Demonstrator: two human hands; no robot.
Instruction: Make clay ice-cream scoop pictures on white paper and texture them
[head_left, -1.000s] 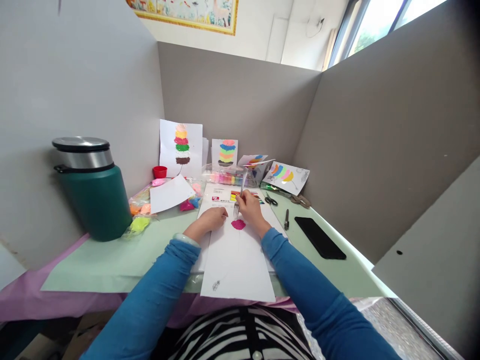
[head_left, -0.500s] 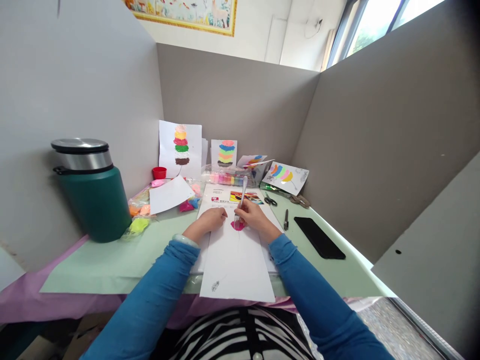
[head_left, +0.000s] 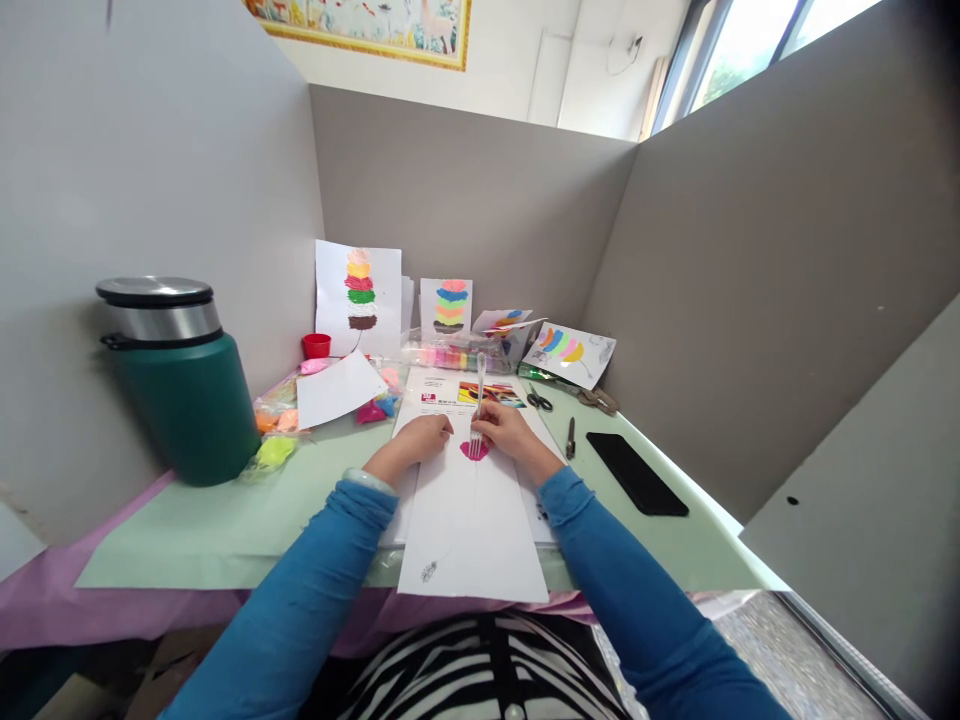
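Note:
My right hand (head_left: 510, 430) pinches a silver fork (head_left: 481, 385), held nearly upright. The fork's tines rest on a flat magenta patch of clay (head_left: 474, 452) with a rough edge. That patch lies on a long white sheet of paper (head_left: 474, 530), which has a thin drawn line below the patch and a small dark scribble near its lower left corner. My left hand (head_left: 415, 447) rests on the sheet's left side, just left of the patch, with fingers curled in. Whatever its fingers may hold is hidden.
A green flask (head_left: 184, 400) stands at the left. Behind it lie bagged bright clay (head_left: 276, 452), a loose sheet (head_left: 341, 388) and a red cup (head_left: 316, 346). Clay pictures (head_left: 358, 300) lean at the back. Scissors (head_left: 538, 400), a pen-like tool (head_left: 571, 438) and a black phone (head_left: 637, 474) lie at the right.
The fork has tipped from a slight rightward lean to nearly upright, its tines still at the magenta patch. My left hand keeps its place on the sheet.

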